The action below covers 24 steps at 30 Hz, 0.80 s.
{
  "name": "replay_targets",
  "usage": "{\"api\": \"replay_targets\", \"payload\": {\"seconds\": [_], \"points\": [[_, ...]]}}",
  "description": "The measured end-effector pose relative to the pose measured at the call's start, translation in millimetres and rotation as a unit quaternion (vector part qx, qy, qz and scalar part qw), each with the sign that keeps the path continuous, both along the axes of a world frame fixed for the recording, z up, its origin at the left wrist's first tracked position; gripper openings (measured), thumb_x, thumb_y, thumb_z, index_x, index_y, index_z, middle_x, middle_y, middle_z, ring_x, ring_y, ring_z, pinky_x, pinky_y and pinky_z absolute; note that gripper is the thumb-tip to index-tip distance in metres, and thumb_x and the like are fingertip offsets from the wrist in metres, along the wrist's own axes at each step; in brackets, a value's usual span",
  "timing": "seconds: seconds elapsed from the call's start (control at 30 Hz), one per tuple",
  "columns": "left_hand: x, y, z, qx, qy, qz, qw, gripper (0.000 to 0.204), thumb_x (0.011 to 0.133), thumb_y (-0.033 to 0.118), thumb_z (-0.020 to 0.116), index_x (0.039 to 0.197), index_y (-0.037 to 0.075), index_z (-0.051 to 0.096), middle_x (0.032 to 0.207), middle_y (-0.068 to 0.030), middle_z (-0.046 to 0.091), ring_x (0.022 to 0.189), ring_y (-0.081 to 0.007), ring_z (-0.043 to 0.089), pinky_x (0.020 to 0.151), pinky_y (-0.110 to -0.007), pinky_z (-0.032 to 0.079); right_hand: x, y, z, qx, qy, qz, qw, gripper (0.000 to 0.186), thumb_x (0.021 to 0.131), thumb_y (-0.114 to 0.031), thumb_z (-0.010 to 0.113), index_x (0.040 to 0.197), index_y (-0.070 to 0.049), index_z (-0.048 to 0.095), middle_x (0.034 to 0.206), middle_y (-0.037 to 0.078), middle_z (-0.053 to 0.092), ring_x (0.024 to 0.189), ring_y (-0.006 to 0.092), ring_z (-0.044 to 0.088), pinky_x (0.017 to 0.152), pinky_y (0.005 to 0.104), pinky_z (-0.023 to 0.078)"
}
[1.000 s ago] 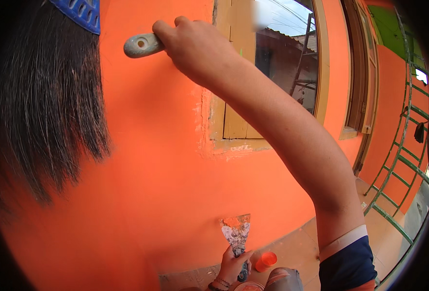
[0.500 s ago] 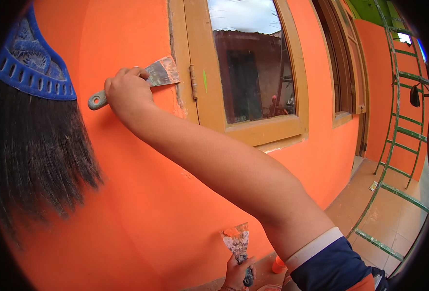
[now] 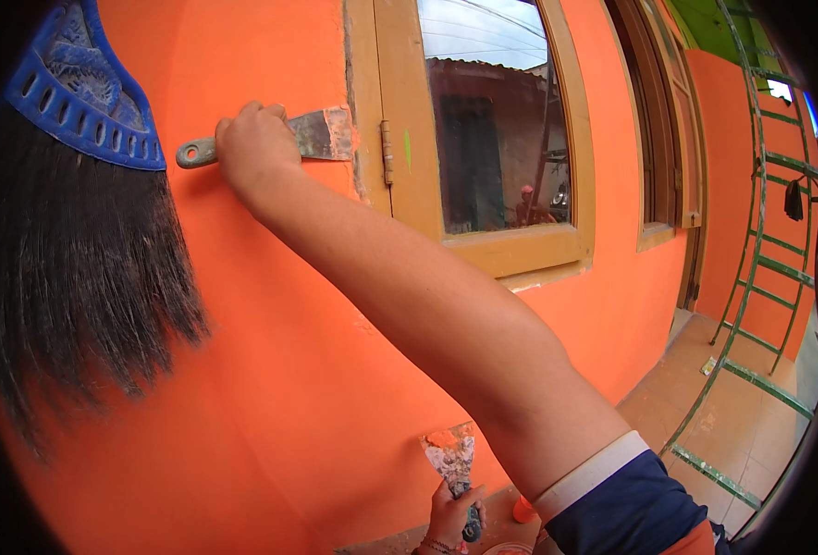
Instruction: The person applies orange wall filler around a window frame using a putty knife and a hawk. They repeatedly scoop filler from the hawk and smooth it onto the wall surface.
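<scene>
My right hand (image 3: pixel 256 148) grips a putty knife by its handle, its blade (image 3: pixel 325 135) against the orange wall (image 3: pixel 252 370) beside the left edge of a wooden window frame (image 3: pixel 395 83); an orange smear shows at the blade's edge. Low in the view, my left hand (image 3: pixel 450 513) grips a second putty knife, whose blade (image 3: pixel 448 449) carries orange and whitish paste. My right forearm crosses the middle of the view.
A broom head (image 3: pixel 85 259) with blue top and black bristles fills the upper left. Green ladders (image 3: pixel 766 387) stand at right on a tiled floor (image 3: pixel 705 416), near another wooden-framed opening (image 3: pixel 658 129). A red container (image 3: pixel 523 509) and tub (image 3: pixel 509 549) sit low, partly hidden.
My right hand has swung down and leftward since a second ago, bringing the blade into sight by the window frame, then shifted slightly up. The view has shifted; my left hand keeps its grip.
</scene>
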State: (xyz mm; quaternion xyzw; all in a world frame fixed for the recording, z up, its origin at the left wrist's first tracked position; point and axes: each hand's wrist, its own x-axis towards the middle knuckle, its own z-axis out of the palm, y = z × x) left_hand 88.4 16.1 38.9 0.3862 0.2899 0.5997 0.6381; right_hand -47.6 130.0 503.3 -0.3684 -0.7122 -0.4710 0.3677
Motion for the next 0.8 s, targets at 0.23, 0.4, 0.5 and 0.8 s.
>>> {"api": "replay_targets", "payload": {"seconds": [0.23,0.4,0.5,0.8], "points": [[-2.2,1.8,-7.6,-0.019,-0.028,-0.030,0.999,0.015,0.085,0.000,0.061,0.095,0.010,0.056,0.062,0.0013,0.051,0.045,-0.0094,0.049,0.041,-0.023,0.039,-1.4,-20.1,-7.4,-0.018,-0.046,0.032,0.998,0.023,0.089,-0.019,0.058,0.108,-0.006,0.062,0.096,0.014,0.063,0.092,0.0257,0.062,0.075,0.0357,0.047],[-2.0,2.4,-10.9,-0.019,-0.029,-0.033,0.999,0.016,0.085,-0.001,0.061,0.095,0.011,0.055,0.063,0.0014,0.052,0.046,-0.0094,0.049,0.042,-0.023,0.040,10.4,-38.6,-25.3,-0.015,-0.030,0.000,0.999,0.023,0.089,-0.016,0.059,0.109,-0.005,0.060,0.101,0.016,0.060,0.094,0.0307,0.061,0.074,0.0350,0.051],[-1.5,3.1,-8.6,-0.019,-0.035,-0.032,0.999,0.017,0.085,-0.001,0.061,0.096,0.011,0.055,0.063,0.0014,0.052,0.046,-0.0095,0.048,0.042,-0.023,0.040,25.8,-29.7,-25.0,-0.033,0.008,0.036,0.999,0.022,0.089,-0.014,0.060,0.109,-0.004,0.059,0.104,0.017,0.058,0.095,0.0321,0.060,0.075,0.0336,0.054],[-5.9,-6.1,1.0,-0.047,-0.045,-0.068,0.996,0.016,0.086,0.001,0.061,0.097,0.010,0.055,0.064,0.0009,0.052,0.048,-0.0098,0.050,0.043,-0.023,0.041,37.3,-7.5,-27.4,-0.029,0.017,0.098,0.995,0.026,0.087,-0.021,0.062,0.109,-0.007,0.061,0.103,0.015,0.060,0.089,0.0317,0.061,0.069,0.0378,0.051]]}}
